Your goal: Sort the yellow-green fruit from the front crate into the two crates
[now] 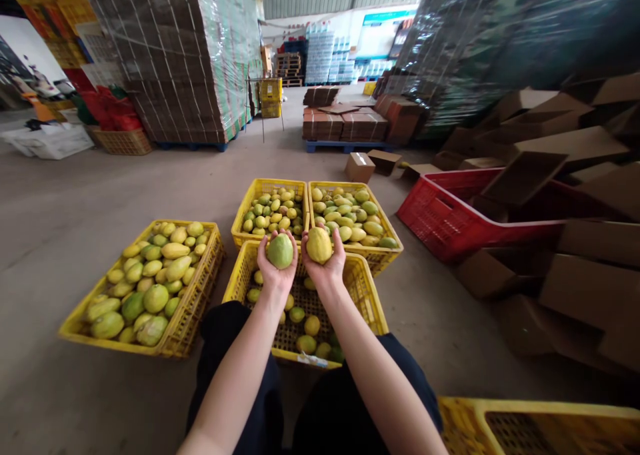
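Holding one fruit each, the left grip [277,276] and the right grip [326,273] are positioned side by side, palms up. The left grip is curled around a green fruit [280,251], with the thumb on the outer side and the fingers on the inner side. The right grip cups a yellow fruit [319,245] in the same manner (thumb outward, fingers inward). The two fruits are close together but apart, and both appear in view across the far side of the near crate [364,287].

The near crate is yellow and sits on the floor [145,188] between the person's knees and the two rear crates. It contains scattered loose fruit [312,325], with much of its perforated base exposed. Directly behind it, the rear left crate [243,207] and the rear right crate [381,258] sit side by side, each filled with green and yellow fruit. The left crate [197,295], also yellow, is heaped and sits apart from this group.

On the right side, a red crate [435,222] rests among open boxes [590,288] (one leans inside it). Another yellow crate [555,410] is partly visible at lower right.
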{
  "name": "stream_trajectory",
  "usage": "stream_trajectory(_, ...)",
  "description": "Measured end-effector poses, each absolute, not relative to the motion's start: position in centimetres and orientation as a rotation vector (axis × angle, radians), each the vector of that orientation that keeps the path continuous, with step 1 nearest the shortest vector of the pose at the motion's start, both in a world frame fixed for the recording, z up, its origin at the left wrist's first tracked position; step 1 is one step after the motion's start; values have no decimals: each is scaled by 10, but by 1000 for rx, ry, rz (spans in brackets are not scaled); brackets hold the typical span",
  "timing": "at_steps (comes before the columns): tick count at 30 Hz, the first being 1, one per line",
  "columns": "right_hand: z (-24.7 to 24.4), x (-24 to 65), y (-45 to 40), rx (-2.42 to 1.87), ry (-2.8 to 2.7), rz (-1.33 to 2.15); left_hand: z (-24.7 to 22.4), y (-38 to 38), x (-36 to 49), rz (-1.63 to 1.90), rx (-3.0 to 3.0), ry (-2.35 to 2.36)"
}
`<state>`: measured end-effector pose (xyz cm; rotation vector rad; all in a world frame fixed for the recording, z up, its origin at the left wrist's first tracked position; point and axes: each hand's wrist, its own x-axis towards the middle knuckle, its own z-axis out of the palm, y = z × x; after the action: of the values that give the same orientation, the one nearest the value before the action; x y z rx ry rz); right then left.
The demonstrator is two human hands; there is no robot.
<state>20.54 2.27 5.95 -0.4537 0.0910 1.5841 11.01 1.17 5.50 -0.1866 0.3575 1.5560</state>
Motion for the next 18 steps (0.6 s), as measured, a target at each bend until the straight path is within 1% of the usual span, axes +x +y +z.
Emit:
stream_trajectory(4, 60, 205, 20, -449, 56, 1640, 54, 10, 110, 1551, -207, 341)
stream_trajectory(12, 57, 207, 18, -415, -187, 1791, 52, 4, 99, 1334, -7, 281)
stream_trajectory(18, 50, 216, 17, -292, -501, 1755, 51, 0, 98, 1244, 177, 239)
